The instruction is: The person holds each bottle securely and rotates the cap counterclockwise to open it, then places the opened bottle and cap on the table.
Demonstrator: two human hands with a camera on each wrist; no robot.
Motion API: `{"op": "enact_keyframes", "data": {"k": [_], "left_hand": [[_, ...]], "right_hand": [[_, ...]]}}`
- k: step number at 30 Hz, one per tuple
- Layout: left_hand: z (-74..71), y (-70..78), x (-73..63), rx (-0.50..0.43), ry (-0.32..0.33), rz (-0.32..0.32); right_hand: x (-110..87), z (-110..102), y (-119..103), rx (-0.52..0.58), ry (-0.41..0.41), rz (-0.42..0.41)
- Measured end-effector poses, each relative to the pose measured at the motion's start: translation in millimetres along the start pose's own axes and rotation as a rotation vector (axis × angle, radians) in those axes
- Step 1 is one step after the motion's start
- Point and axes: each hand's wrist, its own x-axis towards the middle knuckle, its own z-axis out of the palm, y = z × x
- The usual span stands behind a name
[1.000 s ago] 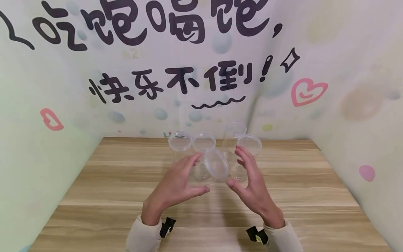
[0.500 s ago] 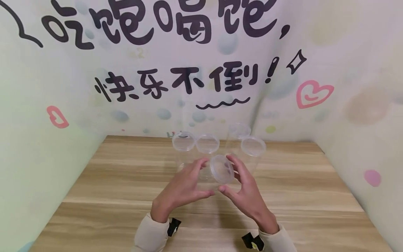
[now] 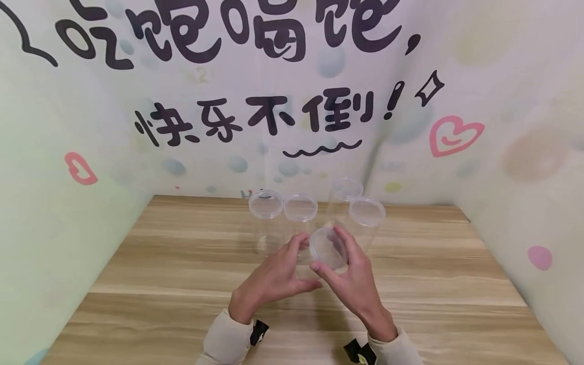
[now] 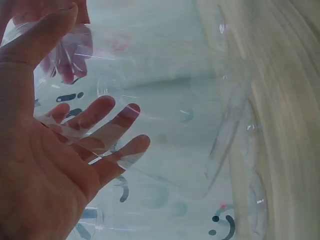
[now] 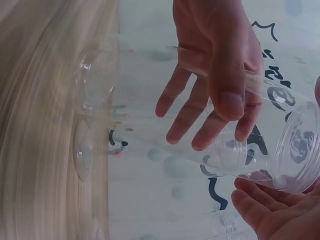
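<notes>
A tall clear plastic jar (image 3: 326, 247) with a clear round lid stands tilted between both hands, its lid end toward me. My right hand (image 3: 355, 276) holds it near the lid, thumb on the near side and fingers on the far side. Through the see-through wall the right fingers (image 5: 172, 102) show in the right wrist view. From the other side, my left hand (image 3: 280, 274) curves round the jar with thumb and fingers apart. In the left wrist view the left fingers (image 4: 125, 120) lie behind the clear wall, and the jar's base (image 4: 227, 132) points away from the palm.
Several similar lidded clear jars stand upright behind the hands: two at the left (image 3: 266, 204), (image 3: 300, 207), others at the right (image 3: 367, 211), (image 3: 348, 188). A wood-grain table (image 3: 182, 263) meets a printed white backdrop (image 3: 205, 167) at its far edge and sides.
Both hands have come closer together round the jar. The right fingers and thumb have closed in near its lid, and the lid has shifted slightly right and turned toward me.
</notes>
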Motion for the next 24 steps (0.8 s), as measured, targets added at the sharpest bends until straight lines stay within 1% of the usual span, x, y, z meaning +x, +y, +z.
{"op": "enact_keyframes", "data": {"k": [3, 6, 12, 16, 21, 24], "left_hand": [[0.5, -0.4, -0.2, -0.018, -0.005, 0.005], [-1.5, -1.7, -0.3, -0.04, -0.013, 0.024], [-7.0, -5.0, -0.1, -0.127, -0.05, 0.06], [-9.8, -6.4, 0.6, -0.172, -0.075, 0.079], [-11.9, -6.7, -0.5, -0.218, -0.101, 0.04], [-12.1, -7.6, -1.3, -0.275, -0.126, 0.028]], "right_hand": [[-0.2, 0.4, -0.5, 0.007, 0.012, 0.013], [-0.6, 0.5, -0.9, 0.028, 0.013, 0.004], [-0.8, -0.8, -0.1, 0.157, -0.013, -0.027], [0.4, -2.3, 3.0, 0.215, -0.034, -0.07], [2.2, -5.2, 6.8, 0.27, -0.094, -0.123], [3.1, -8.4, 8.7, 0.309, -0.172, -0.138]]}}
